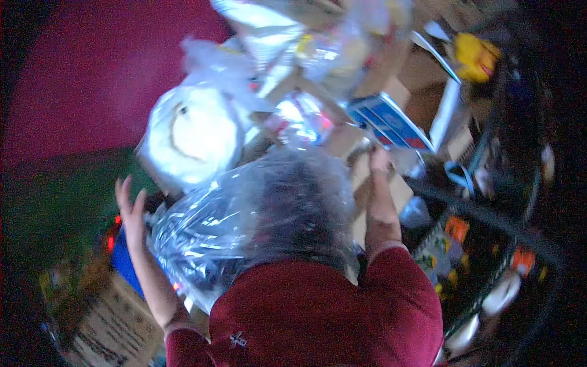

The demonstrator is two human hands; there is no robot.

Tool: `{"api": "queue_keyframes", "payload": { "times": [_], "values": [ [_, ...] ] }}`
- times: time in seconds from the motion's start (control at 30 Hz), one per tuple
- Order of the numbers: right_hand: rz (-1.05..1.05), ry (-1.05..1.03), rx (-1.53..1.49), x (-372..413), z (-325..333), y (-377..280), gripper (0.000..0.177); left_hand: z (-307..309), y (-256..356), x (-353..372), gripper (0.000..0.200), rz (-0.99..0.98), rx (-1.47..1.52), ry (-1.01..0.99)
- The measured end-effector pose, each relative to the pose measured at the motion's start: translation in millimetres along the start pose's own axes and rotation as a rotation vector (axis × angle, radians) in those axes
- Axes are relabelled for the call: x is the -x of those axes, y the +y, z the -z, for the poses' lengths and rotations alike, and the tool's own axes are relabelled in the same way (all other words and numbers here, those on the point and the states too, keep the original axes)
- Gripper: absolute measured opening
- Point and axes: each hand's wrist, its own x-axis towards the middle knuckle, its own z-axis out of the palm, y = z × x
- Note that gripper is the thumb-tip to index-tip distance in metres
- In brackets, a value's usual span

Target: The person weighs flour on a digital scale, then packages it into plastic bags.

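My left hand (129,202) is raised at the left with its fingers spread, holding nothing. Beside it lies a large clear plastic bag (208,226) with something dark inside, right against my body. My right hand (379,160) reaches forward to the brown cardboard (361,202) on the right, close below an open blue and white box (397,122). Its fingers are smeared by motion, so I cannot tell whether they grip the cardboard. Past the large bag stands a round white thing wrapped in clear plastic (199,134).
More plastic-wrapped items (299,116) are heaped at the back. A yellow package (476,58) is at the far right. Dark rails (483,214) and orange items (457,229) show at the right. A printed cardboard box (116,324) stands at the lower left, near a blue object (127,263).
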Motion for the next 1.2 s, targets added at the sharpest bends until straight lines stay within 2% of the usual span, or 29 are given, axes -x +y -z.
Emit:
{"api": "queue_keyframes", "payload": {
  "times": [0.03,0.1,0.13,0.17,0.2,0.23,0.27,0.3,0.33,0.4,0.47,0.5,0.57,0.6,0.63,0.67,0.7,0.77,0.8,0.87,0.9,0.93,1.03,1.17,1.2],
  "values": [
    [-0.04,-0.194,0.004,9,29,-21,0.03,-3,41,-1,0.05,0.092,-0.008,-0.004],
    [0.158,-0.106,-0.214,7,10,2,0.053,-7,36,-12,0.052,0.115,0.024,-0.007],
    [0.201,-0.121,-0.244,8,17,2,0.059,-7,31,-19,0.054,0.076,-0.113,0.009],
    [-0.01,-0.228,-0.218,36,77,-48,0.06,-6,25,-27,0.056,0.062,-0.111,0.037],
    [0.11,-0.153,-0.192,52,103,-61,0.054,-5,27,-35,0.058,0.042,-0.064,0.089],
    [0.185,-0.21,-0.333,53,116,-55,0.046,-8,20,-45,0.057,0.101,0.104,0.132],
    [0.322,-0.245,-0.409,52,128,-50,0.039,-6,27,-54,0.055,0.091,0.11,0.161],
    [0.157,-0.452,-0.66,83,186,-105,0.031,-5,35,-63,0.054,0.117,0.303,0.181],
    [0.295,-0.466,-0.623,92,212,-126,0.03,-8,31,-72,0.054,0.104,0.321,0.191],
    [0.439,-0.652,-0.851,126,275,-208,0.032,-15,24,-83,0.055,0.091,0.371,0.188],
    [0.712,-0.672,-0.769,140,295,-281,0.034,-29,9,-91,0.054,0.121,0.534,0.16],
    [0.826,-0.683,-0.671,142,291,-320,0.034,-41,-3,-90,0.054,0.131,0.565,0.201],
    [0.975,-0.722,-0.505,155,271,-409,0.032,-55,-32,-85,0.053,0.175,0.106,0.173],
    [1.18,-0.655,-0.413,156,243,-448,0.03,-45,-18,-82,0.054,0.211,-0.125,0.189],
    [1.303,-0.647,-0.333,155,207,-485,0.026,-35,-12,-83,0.053,0.187,-0.124,0.232],
    [1.526,-0.463,-0.277,149,157,-518,0.023,-25,-9,-89,0.053,0.156,-0.125,0.278],
    [1.643,-0.344,-0.091,142,107,-548,0.022,-20,-12,-94,0.052,0.126,-0.126,0.322],
    [1.672,-0.282,0.274,130,21,-594,0.026,-20,-19,-96,0.05,0.103,-0.043,0.435],
    [1.657,-0.328,0.575,128,-13,-617,0.03,-19,-21,-97,0.05,0.085,-0.001,0.462],
    [1.722,-0.091,0.529,108,-89,-626,0.033,-13,-22,-97,0.044,0.081,0.019,0.436],
    [1.752,0.031,0.502,108,-102,-632,0.034,-10,-23,-97,0.044,0.087,-0.003,0.43],
    [1.701,-0.069,0.641,107,-113,-638,0.037,-8,-25,-97,0.043,0.091,-0.029,0.426],
    [1.774,0.023,0.94,102,-125,-638,0.036,-2,-30,-96,0.043,0.126,-0.064,0.407],
    [1.677,-0.224,1.184,115,-104,-631,0.035,-1,-30,-92,0.042,0.104,0.003,0.462],
    [1.775,-0.156,1.069,112,-105,-624,0.035,-1,-29,-90,0.042,0.083,0.026,0.478]
  ]
}}
